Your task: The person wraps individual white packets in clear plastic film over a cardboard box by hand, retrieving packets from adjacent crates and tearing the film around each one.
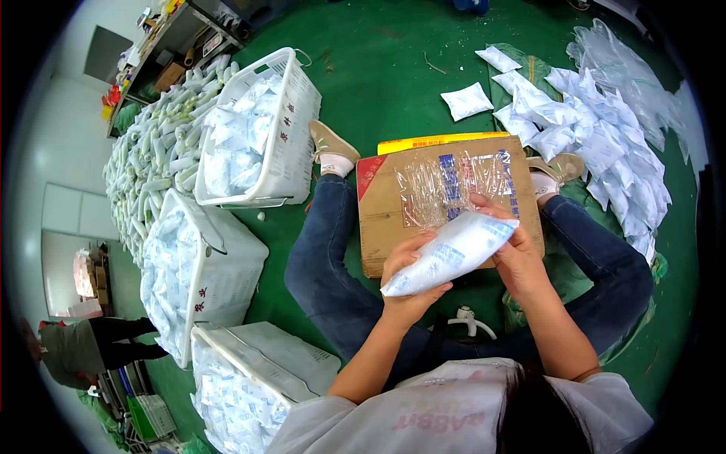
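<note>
A plump white packet with blue print (451, 253) is held in the air between my two hands, tilted up to the right. My left hand (408, 276) grips its left end, fingers round the near and far edges. My right hand (514, 250) holds its right end, thumb and fingers pressed on it. Below the packet stands a cardboard box (382, 219) between my legs, with wrinkled clear tape across its top and a yellow strip (446, 140) along its far side.
White baskets (302, 106), (238, 250), (302, 363) full of packets stand at the left, beside a heap of wrapped long items (159, 151). Loose packets (597, 136) and clear plastic (628, 68) lie at the right. Another person (76, 348) stands far left.
</note>
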`<state>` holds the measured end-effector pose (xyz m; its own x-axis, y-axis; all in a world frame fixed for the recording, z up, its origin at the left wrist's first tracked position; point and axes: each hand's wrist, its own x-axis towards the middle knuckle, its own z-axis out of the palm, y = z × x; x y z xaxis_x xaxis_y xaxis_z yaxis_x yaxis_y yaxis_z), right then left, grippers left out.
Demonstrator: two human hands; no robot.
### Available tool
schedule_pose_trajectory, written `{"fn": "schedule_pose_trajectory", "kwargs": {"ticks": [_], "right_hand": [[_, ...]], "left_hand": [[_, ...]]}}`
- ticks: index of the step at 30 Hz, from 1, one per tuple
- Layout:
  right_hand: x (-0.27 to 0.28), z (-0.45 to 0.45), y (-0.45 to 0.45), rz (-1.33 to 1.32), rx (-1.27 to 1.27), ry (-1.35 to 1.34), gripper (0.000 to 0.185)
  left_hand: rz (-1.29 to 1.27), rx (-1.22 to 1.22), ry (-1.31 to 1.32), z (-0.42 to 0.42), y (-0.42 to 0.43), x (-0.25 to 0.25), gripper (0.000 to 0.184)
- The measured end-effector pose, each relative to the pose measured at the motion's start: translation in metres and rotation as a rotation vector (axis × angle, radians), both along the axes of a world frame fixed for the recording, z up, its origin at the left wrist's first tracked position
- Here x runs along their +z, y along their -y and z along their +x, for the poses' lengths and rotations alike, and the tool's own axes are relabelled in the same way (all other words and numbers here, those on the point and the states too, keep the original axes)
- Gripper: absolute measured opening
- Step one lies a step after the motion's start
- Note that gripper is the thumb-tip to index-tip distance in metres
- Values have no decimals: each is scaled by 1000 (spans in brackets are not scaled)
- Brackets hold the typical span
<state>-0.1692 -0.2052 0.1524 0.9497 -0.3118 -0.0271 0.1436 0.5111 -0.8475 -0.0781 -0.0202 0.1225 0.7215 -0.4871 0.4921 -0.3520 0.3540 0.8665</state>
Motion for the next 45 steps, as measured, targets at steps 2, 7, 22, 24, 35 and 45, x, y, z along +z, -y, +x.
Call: {"fn": "schedule_pose_trajectory", "kwargs": {"ticks": [2,7,22,24,35,45], "right_hand": [[4,-1,2,-55,17,72,43],[15,-8,8,-251,-3,-103,34],[4,-25,-32,-1234,-243,-245,12],[4,-21,-26,-1203,-253,-306,11],[1,-41,-16,588,-326,-212,22],[12,-160,-34,163,30,-754,19]], "left_hand": [[111,-110,95,8,-9,4,74],[225,-598,-483,-10,-24,27,124],[274,-461,-718,-67,-30,-22,102],[313,-528,-682,-63,-32,-11,106],[-418,-633,-1574,-96,-26,-7,81],[-144,-616,-1592,-113,-52,-14,85]]}}
